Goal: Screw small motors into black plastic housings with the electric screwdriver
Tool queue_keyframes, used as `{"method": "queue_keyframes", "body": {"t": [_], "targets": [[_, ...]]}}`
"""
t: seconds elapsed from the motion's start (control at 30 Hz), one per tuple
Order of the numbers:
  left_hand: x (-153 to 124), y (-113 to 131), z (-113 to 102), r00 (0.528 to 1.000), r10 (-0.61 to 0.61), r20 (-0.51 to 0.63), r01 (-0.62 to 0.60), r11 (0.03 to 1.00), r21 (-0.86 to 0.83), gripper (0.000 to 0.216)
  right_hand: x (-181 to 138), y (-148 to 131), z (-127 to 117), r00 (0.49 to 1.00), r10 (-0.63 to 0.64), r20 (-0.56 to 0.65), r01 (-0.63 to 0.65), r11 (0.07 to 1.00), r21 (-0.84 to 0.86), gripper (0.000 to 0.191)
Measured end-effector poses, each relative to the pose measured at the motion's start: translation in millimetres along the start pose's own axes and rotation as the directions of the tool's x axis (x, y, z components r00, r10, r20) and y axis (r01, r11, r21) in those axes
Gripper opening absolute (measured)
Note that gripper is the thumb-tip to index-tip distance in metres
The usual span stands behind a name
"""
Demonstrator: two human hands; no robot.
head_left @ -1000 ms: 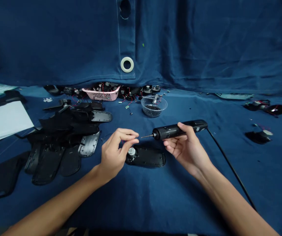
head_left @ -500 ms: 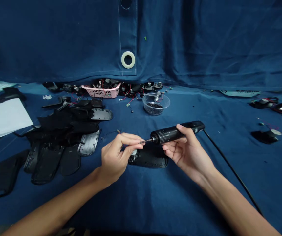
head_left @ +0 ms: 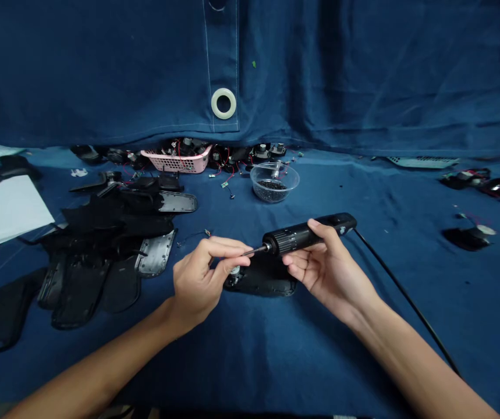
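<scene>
My right hand [head_left: 326, 270] is wrapped round a black electric screwdriver [head_left: 304, 234], held level with its bit toward the left and a cord leaving its rear end. The thumb and forefinger of my left hand [head_left: 204, 276] are closed in a pinch at the tip of the thin screwdriver bit [head_left: 256, 250]. Whether a small screw sits there is hidden by the fingertips. Below both hands, a black plastic shell [head_left: 267, 276] lies on the blue cloth, partly covered, with a round metallic part at its left end.
Black plastic shells [head_left: 79, 291] are heaped at the left beside white paper [head_left: 7, 212]. A clear bowl [head_left: 275, 181] holds small dark pieces. Behind stands a pink basket [head_left: 177, 162] of wired parts. More wired parts [head_left: 472, 237] lie right. A blue curtain [head_left: 123, 70] hangs across the back.
Both hands and the screwdriver have shifted slightly left, and the whole view has drifted a little too. The pinch at the bit's tip and the hold on the screwdriver are unchanged.
</scene>
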State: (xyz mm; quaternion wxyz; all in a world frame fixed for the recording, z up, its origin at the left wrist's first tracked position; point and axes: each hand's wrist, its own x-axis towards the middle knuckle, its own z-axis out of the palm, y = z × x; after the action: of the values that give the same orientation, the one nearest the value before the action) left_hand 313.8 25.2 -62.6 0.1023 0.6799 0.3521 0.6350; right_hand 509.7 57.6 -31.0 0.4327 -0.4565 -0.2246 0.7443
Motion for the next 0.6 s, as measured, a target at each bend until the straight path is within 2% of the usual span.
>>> {"method": "queue_keyframes", "body": {"t": [0.2,0.4,0.6], "targets": [[0.4,1.4,-1.0,1.000,0.021,0.003,-0.021,1.000,0.002,0.017,-0.7,-0.7,1.7,1.000,0.001,0.007,-0.001,1.000,0.015,0.042],[1.8,-2.4,-2.5,0.997,0.029,0.074,-0.037,0.992,0.119,0.018,0.6,-0.1,0.5,0.999,-0.037,-0.036,0.038,0.999,0.011,0.042],[2.3,-3.3,-0.4,0.998,0.027,0.050,-0.035,0.986,0.163,0.016,0.8,-0.4,-0.6,0.998,-0.043,-0.036,0.043,0.999,0.012,0.043]]}}
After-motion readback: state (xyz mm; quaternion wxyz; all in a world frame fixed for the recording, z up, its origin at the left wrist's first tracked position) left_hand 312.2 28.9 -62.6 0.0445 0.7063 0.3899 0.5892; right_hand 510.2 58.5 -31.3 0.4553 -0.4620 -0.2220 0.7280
